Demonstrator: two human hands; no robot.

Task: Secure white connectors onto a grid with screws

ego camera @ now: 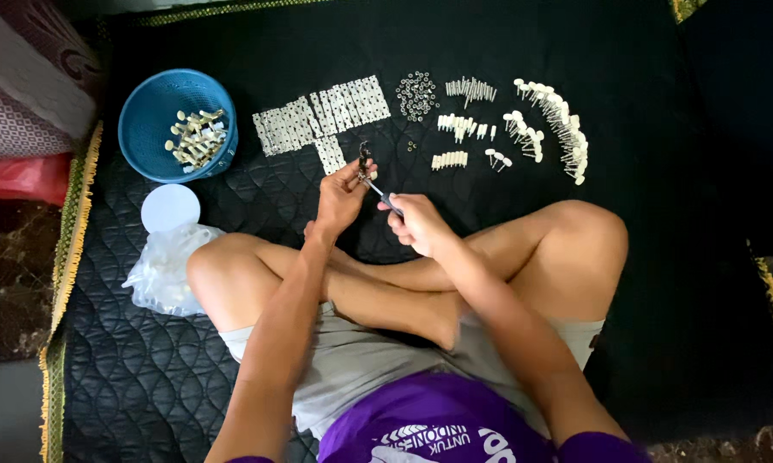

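Black quilted matting (627, 51) with a gold fringe fills what I see from the head camera, and the person sits cross-legged on it with small parts laid out in rows on the far side.

What I watch most is how the two hands meet. My left hand (339, 195) pinches a small dark metal piece (365, 160) between fingertips, closed tight on it, with the piece standing up out of the pinch toward the far side. My right hand (416, 221) is wrapped shut round a slim tool (385, 197), whose shaft runs from the fist up and to the left, on a diagonal, so its tip arrives at the base of the metal piece just beside the left fingertips. The piece therefore lies far and left of the right fist, and the left hand is the nearer of the two.

Beyond the hands lie silvery flat strips (322, 116) in a band, a cluster of small washers (416, 93), and cream-headed pins (554, 116) fanned out to the right. Far left, a blue basket (146, 111) holds more cream parts; a white round lid (170, 207) and a clear plastic bag (159, 270) sit near the left knee.
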